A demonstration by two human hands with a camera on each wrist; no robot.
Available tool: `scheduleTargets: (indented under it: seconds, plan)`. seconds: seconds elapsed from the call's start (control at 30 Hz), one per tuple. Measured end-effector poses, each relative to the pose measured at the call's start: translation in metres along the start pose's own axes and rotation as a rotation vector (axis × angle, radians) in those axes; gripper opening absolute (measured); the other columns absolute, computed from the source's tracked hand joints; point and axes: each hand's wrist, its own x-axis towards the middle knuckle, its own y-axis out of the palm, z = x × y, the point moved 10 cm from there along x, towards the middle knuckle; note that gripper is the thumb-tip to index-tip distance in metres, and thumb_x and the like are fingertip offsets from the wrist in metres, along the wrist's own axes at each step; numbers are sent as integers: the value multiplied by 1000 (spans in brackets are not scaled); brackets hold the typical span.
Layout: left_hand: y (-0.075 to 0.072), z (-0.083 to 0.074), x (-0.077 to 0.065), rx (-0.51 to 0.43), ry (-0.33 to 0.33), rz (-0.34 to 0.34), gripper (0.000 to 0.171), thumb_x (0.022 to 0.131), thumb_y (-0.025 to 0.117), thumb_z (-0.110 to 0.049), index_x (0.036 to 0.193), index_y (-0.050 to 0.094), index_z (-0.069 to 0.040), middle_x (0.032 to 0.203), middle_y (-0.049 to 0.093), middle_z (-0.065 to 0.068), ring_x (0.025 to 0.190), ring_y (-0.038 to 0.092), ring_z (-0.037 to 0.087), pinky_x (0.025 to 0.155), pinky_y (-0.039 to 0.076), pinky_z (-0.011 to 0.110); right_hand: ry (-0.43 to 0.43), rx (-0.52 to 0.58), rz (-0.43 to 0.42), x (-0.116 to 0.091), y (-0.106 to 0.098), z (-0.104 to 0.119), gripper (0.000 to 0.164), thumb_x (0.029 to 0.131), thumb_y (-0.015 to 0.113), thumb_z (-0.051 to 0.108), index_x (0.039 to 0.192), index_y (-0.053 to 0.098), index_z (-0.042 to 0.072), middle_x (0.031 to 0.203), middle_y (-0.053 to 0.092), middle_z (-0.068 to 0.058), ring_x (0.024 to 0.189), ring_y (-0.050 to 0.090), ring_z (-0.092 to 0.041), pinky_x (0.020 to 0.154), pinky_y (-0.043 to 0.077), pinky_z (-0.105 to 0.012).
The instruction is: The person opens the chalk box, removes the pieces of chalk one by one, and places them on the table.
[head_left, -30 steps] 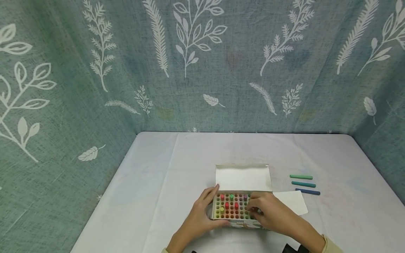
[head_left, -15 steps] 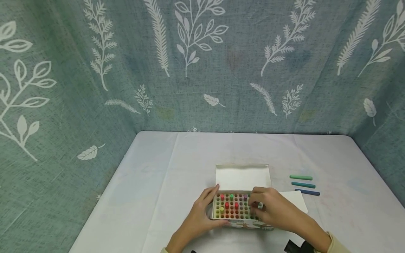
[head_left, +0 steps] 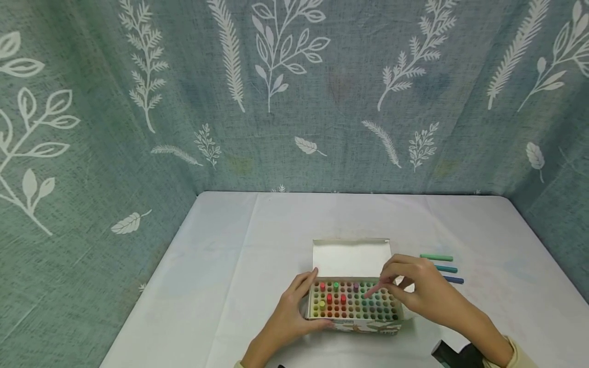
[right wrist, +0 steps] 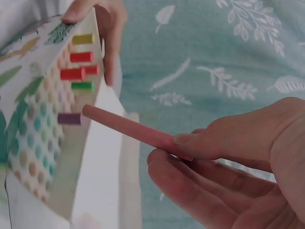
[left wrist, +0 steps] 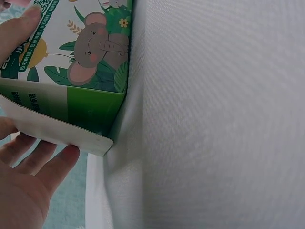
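Note:
An open chalk box with rows of round holes sits near the table's front. My left hand grips its left end, thumb at the front wall and fingers toward the back; in the left wrist view the fingertips touch a white end flap. Between thumb and fingers, my right hand pinches a pink chalk stick, slanting over the box's right half. Raised from the holes are a purple stick, a green stick, a yellow stick and several red sticks.
Behind the box its white lid stands raised. To the right lie a green stick, a teal stick and a blue stick, partly covered by the right hand. A leaf-patterned curtain surrounds the white table.
My right hand has risen from the box and moved right and back, bringing the pink chalk stick into sight. The left hand has kept its place on the box.

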Motion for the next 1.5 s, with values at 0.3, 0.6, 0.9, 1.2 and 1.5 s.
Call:
scheduleTargets:
  seconds: [0.3, 0.6, 0.9, 1.2, 1.5]
  plan:
    - [0, 1, 0, 3, -10, -7, 103, 67, 81, -50, 150, 28, -20, 139, 39, -7, 128, 41, 20, 99, 44, 43, 10, 16, -122, -13, -34, -10, 38, 67, 75, -17, 88, 70, 15, 91, 63, 6, 77, 62, -6, 58, 53, -16]
    - [0, 1, 0, -3, -13, -10, 103, 67, 81, -51, 150, 28, -21, 139, 39, -7, 128, 41, 21, 99, 44, 44, 43, 12, -206, -28, -61, -22, 42, 64, 75, -19, 92, 71, 13, 93, 65, 2, 79, 64, -6, 60, 54, -17]
    - [0, 2, -1, -5, -16, -17, 103, 67, 81, -52, 150, 28, -22, 139, 38, -7, 128, 41, 20, 99, 44, 44, 152, 6, -232, -40, -73, -37, 38, 70, 75, -15, 92, 72, 16, 93, 65, 4, 81, 63, -4, 63, 55, -18]
    - [2, 3, 0, -19, -20, -10, 103, 67, 80, -52, 150, 27, -23, 139, 38, -8, 128, 41, 20, 99, 44, 45, 270, 96, -249, -57, -79, -57, 24, 78, 70, -11, 96, 71, 6, 96, 66, -4, 82, 65, -10, 64, 57, -25]
    - [0, 3, 0, -10, -23, 7, 103, 67, 80, -53, 150, 28, -23, 139, 39, -7, 128, 41, 21, 99, 45, 43, 395, 102, -330, -77, -92, -76, 18, 82, 70, -5, 99, 70, 2, 96, 66, -5, 83, 64, -10, 68, 55, -20]
